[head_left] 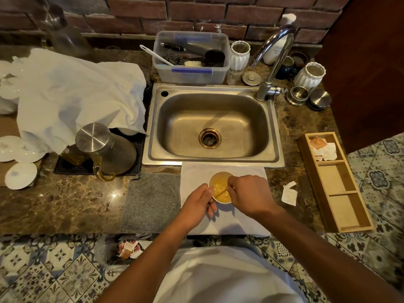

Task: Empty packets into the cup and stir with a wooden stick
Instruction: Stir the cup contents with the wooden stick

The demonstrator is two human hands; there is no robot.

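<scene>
A small white cup [215, 176] with yellowish liquid stands on a white cloth [249, 224] in front of the sink. My left hand [197, 204] grips the cup's left side. My right hand [249, 196] is closed on a thin wooden stick [222, 193] whose lower end sits in the liquid. A torn white packet [288, 193] lies on the counter to the right of the cloth. More packets [323, 148] fill the far compartment of a wooden tray [347, 212].
A steel sink [213, 125] with a tap [273, 60] lies behind the cup. A grey mat [152, 202] sits left of the cloth, with a glass jug [102, 147] farther left. Used packets [129, 248] sit in a bin below the counter's edge.
</scene>
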